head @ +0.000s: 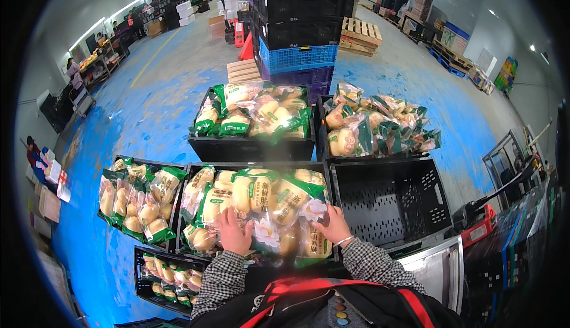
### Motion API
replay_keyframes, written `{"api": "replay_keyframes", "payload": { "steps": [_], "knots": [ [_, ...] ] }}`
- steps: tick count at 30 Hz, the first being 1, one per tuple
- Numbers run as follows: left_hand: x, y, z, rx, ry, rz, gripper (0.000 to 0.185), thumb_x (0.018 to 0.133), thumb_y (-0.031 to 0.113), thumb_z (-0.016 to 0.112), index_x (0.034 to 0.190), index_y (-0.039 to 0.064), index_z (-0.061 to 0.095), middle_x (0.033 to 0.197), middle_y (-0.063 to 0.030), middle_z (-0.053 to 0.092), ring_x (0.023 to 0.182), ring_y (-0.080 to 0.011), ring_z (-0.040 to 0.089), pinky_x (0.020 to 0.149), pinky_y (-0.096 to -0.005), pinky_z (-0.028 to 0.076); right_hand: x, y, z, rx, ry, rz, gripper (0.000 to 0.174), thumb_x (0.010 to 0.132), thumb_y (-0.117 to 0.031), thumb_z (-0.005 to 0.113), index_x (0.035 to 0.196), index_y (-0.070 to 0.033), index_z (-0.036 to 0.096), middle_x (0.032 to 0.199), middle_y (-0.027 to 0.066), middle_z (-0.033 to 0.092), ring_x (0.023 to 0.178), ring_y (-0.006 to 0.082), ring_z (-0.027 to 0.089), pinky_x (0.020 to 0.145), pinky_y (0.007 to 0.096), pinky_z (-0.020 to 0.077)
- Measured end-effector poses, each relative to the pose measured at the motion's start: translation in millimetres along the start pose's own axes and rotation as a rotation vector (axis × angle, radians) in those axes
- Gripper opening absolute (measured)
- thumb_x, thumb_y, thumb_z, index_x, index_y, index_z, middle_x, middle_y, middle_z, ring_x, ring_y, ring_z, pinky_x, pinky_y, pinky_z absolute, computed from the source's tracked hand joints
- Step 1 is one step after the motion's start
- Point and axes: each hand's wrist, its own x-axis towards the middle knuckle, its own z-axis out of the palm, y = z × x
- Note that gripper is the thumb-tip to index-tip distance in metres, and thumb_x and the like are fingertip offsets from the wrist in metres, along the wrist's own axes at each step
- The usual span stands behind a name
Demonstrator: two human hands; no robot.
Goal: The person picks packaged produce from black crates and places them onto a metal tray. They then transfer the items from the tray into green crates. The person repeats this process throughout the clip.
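Observation:
Clear, green-trimmed plastic bags of lotus root (262, 194) fill the black plastic crate (331, 179) in front of me. They bear writing and printed pink flowers. My left hand (235, 233) lies palm down on the bags left of centre, its fingers apart. At the crate's right side, my right hand (335, 226) has its thumb and fingers about the edge of a lotus root bag (315, 239); its fingertips are partly hidden. Just right of this crate stands a bare black crate (392, 199) with slotted walls.
More bagged lotus root fills the far-middle crate (251, 149), far-right crate (321, 127), left crate (178, 181) and lower-left crate (144, 279). Behind rises a stack of black, blue and purple crates (298, 29). Wooden pallets (360, 34) and a red pallet jack (480, 228) stand to the right.

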Motion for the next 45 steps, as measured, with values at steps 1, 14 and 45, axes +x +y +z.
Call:
{"api": "replay_keyframes", "payload": {
  "steps": [1, 14, 45],
  "knots": [
    [-1, 2, 3, 0.047, -0.005, 0.002, 0.074, 0.08, 0.022, 0.071, 0.137, -0.007, 0.034, 0.136, -0.03, 0.039, 0.123, -0.0471, 0.038, 0.106, -0.0518, 0.033, -1, 1, 0, -0.008, 0.022, -0.022, 0.084, 0.078, -0.03, 0.078, 0.14, 0.006, 0.034, 0.125, 0.0232, 0.047, 0.115, 0.0352, 0.051, 0.1, 0.0373, 0.0442],
    [-3, 2, 17, 0.189, 0.021, 0.001, 0.076, 0.084, 0.033, 0.065, 0.138, -0.009, 0.032, 0.14, -0.0323, 0.035, 0.124, -0.0507, 0.036, 0.107, -0.0539, 0.031, -5, 3, 1, 0.08, 0.003, 0.074, 0.084, 0.08, -0.035, 0.075, 0.141, 0.005, 0.034, 0.13, 0.0242, 0.041, 0.116, 0.0388, 0.052, 0.1, 0.0384, 0.0441],
    [-3, 0, 18, 0.174, 0.009, 0.001, 0.078, 0.083, 0.032, 0.065, 0.139, -0.01, 0.03, 0.141, -0.0319, 0.034, 0.125, -0.0516, 0.035, 0.107, -0.0552, 0.03, -7, 5, 10, 0.08, 0.068, 0.063, 0.076, 0.08, -0.032, 0.075, 0.137, 0.002, 0.039, 0.129, 0.024, 0.045, 0.118, 0.0391, 0.05, 0.1, 0.0396, 0.044]
  ]
}}
